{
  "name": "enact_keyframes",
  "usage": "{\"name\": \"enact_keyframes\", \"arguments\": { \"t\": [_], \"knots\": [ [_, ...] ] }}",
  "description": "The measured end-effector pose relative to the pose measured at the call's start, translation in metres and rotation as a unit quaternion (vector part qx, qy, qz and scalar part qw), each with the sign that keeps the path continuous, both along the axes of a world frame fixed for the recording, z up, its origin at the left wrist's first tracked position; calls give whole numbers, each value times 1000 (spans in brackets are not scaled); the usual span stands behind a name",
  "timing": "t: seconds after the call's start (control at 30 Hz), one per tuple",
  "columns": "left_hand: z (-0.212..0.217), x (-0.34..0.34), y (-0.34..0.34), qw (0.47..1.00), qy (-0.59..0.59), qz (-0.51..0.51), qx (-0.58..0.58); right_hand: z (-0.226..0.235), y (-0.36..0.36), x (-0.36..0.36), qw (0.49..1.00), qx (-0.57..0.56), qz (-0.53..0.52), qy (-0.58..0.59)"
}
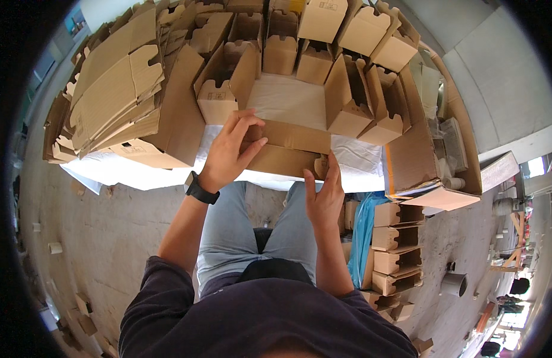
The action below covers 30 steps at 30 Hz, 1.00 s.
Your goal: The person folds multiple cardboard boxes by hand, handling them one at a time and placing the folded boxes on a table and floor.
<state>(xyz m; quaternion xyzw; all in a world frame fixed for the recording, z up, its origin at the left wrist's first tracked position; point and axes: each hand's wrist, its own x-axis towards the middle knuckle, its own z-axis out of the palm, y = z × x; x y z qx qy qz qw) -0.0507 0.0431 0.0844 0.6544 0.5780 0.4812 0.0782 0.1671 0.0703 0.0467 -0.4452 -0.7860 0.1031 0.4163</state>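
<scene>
At the near edge of the desk, the person's two hands are on a small brown cardboard box that lies half-formed on the white covering. Left hand, with a black watch at the wrist, has its grip closed on the box's left end: fingers curled over the top flap, thumb pressed along the front panel. Right hand stands nearly upright at the box's lower right corner, fingers extended and touching the tabbed flap there; it presses rather than clasps, its grip released.

Around the box, a small patch of white desk surface shows just behind it, hemmed in by cardboard on three sides. Already folded open boxes stand in crowded rows behind and to the right, their flaps up, some touching one another. To the left, a thick stack of flat box blanks leans out, its lower corner overhanging the desk's front edge. On the right, a large open carton with flat material inside sits at the desk's end.

Below the desk edge, the person's knees in light jeans nearly touch it. More folded boxes are stacked on the floor by the right leg, beside a blue plastic bag. The concrete floor to the left is open, with only small scraps scattered about.
</scene>
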Motion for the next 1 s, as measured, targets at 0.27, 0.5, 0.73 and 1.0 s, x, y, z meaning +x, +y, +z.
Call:
{"name": "enact_keyframes", "arguments": {
  "t": [0.27,0.5,0.73,1.0],
  "knots": [
    [1,1,2,999,-6,34,-20,2,-1,1,1000,-26,-9,-2],
    [-16,10,2,989,-126,61,-42,-8,-8,15,999,30,26,22],
    [-25,13,0,979,-180,21,-89,-8,-6,18,999,-20,20,29],
    [-32,12,-1,959,-267,-27,-97,-10,-9,9,917,-200,29,343]
  ]
}}
